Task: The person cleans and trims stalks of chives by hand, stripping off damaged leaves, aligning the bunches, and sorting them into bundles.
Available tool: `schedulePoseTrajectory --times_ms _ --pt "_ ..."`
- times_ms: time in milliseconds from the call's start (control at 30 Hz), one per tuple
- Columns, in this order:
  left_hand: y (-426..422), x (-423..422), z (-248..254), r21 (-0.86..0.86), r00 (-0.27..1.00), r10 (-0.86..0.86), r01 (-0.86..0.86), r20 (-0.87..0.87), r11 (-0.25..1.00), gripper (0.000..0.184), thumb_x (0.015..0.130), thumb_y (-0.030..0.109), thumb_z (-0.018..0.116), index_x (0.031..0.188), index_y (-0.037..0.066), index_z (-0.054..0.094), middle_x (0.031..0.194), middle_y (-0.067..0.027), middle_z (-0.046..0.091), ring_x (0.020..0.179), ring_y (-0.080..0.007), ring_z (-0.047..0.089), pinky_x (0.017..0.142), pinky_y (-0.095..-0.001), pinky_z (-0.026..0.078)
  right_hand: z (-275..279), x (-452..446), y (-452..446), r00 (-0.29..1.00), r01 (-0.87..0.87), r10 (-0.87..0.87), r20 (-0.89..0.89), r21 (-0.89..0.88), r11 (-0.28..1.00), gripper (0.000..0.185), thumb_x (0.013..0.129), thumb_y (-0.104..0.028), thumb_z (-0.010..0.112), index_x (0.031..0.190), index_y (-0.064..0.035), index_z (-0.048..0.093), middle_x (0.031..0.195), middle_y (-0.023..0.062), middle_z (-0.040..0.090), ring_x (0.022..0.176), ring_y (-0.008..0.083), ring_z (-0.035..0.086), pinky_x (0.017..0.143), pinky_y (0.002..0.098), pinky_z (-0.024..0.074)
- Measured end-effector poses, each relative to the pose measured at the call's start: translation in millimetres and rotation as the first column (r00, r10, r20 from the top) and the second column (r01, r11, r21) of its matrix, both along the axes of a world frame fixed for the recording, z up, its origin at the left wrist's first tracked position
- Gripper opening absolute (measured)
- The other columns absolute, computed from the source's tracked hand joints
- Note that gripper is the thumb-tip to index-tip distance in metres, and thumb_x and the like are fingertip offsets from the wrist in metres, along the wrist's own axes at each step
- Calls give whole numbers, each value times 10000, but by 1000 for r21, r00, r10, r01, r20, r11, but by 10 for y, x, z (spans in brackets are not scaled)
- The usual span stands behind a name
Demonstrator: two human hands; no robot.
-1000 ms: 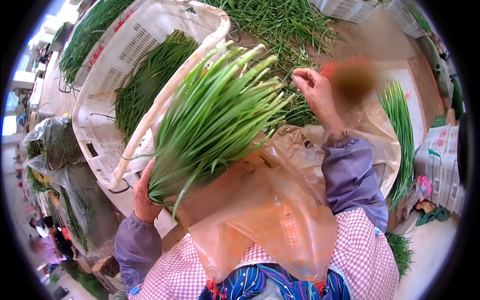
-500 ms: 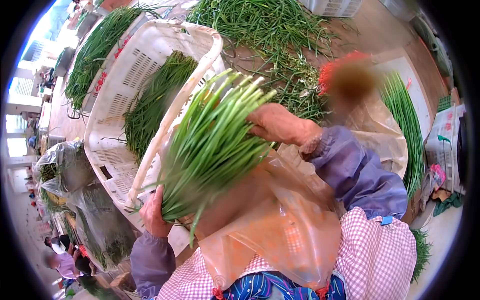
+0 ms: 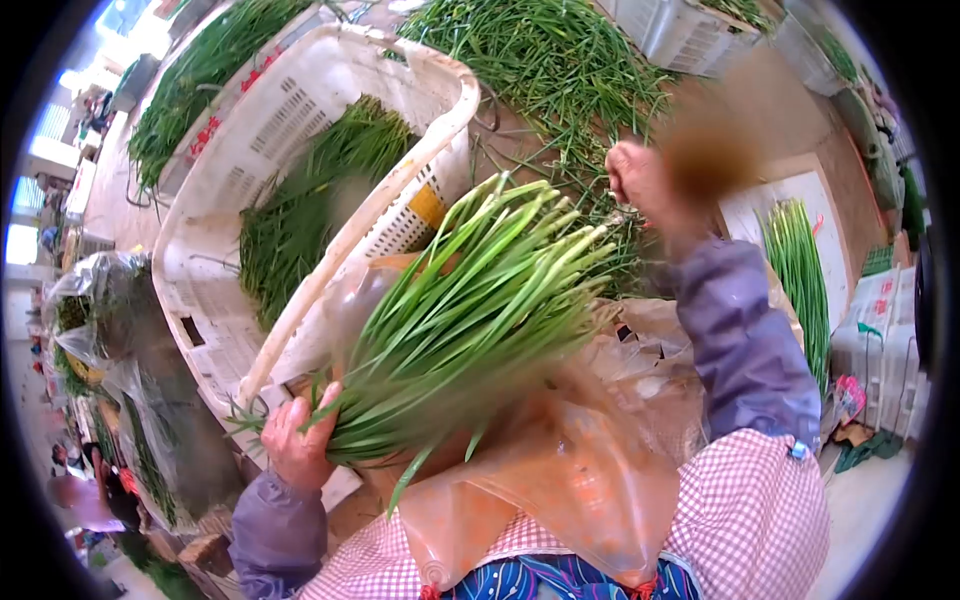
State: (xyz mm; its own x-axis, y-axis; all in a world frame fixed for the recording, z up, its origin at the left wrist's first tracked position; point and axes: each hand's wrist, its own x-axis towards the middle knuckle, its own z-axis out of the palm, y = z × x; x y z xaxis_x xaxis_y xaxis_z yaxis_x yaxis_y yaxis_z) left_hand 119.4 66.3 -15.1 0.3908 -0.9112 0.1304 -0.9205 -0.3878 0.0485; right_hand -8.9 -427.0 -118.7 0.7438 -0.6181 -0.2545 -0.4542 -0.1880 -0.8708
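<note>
A large loose bunch of green chives (image 3: 480, 320) lies across my lap, pale cut ends up and to the right, leafy tips down and to the left. My left hand (image 3: 297, 440) is closed around the tips, with its thumb over the leaves. My right hand (image 3: 640, 185) is apart from the bunch, above the scattered stalks on the table. Its fingers are curled; whatever they hold, if anything, does not show. Under the bunch, a translucent orange plastic apron (image 3: 560, 490) covers my lap.
A white plastic basket (image 3: 225, 215) with trimmed chives (image 3: 330, 200) stands at left. Loose chives (image 3: 560, 80) heap behind it. A neat bunch (image 3: 797, 280) rests on a white board at right. Crates (image 3: 680, 35) stand at the back, bagged greens (image 3: 165, 410) at far left.
My right hand has let go of the bunch's cut ends and moved up and to the right. The bunch has lowered and spread out toward the right, its tips still in my left hand.
</note>
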Motion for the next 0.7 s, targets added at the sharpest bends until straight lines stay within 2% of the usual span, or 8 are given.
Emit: schedulePoseTrajectory --times_ms 100,200,267,333,400,533,633,700 --pt "-9 51 3 -13 998 -53 54 15 998 517 670 104 601 1186 125 615 706 -71 423 627 -249 504 578 -366 411 536 116 507 932 -272 302 198 -165 948 188 930 -221 521 953 -42 576 775 64 634 744 206 631 642 344 506" --pt "-70 81 53 18 996 -92 92 16 996 520 681 108 599 1199 142 604 713 -74 434 625 -246 510 567 -368 411 505 296 793 707 -656 704 59 -316 685 262 895 -255 575 1057 -50 561 850 146 637 831 283 632 730 375 490" --pt "-62 103 60 8 995 -102 102 19 995 523 687 121 604 1209 150 598 714 -75 437 625 -245 512 563 -368 412 383 334 913 730 -664 620 -286 -511 546 215 868 -207 562 1005 -47 521 884 174 615 809 380 605 673 438 499" --pt "-55 113 98 1 994 -109 109 23 994 526 693 134 609 1218 158 592 716 -76 441 625 -243 514 559 -368 413 131 262 812 722 -546 678 -135 -713 439 127 857 -154 526 928 -51 507 782 164 599 767 370 614 616 446 490" --pt "-60 101 152 31 993 -119 119 22 992 520 704 161 618 1223 166 591 719 -78 446 623 -244 515 561 -368 417 -33 160 565 801 -499 557 -221 -760 417 75 843 -104 494 903 -59 500 706 166 579 729 364 617 588 430 487" --pt "-20 100 102 49 992 -119 117 37 992 525 715 170 611 1239 179 581 715 -75 441 622 -244 512 566 -369 417 6 4 205 993 -107 116 26 -236 966 209 946 -202 477 862 -32 565 676 107 596 624 228 615 526 359 472" --pt "-64 129 95 24 991 -135 134 23 991 526 717 168 608 1242 183 579 714 -73 438 621 -240 510 566 -367 417 396 209 446 939 -217 213 269 -12 976 248 937 -242 523 898 -15 614 633 66 559 609 123 555 527 297 444" --pt "-97 121 140 51 989 -140 138 40 989 527 715 164 603 1241 183 580 714 -72 437 621 -239 510 566 -366 417 446 337 622 892 -334 377 249 -197 922 238 927 -231 539 911 -7 617 643 67 562 613 109 545 540 290 439"
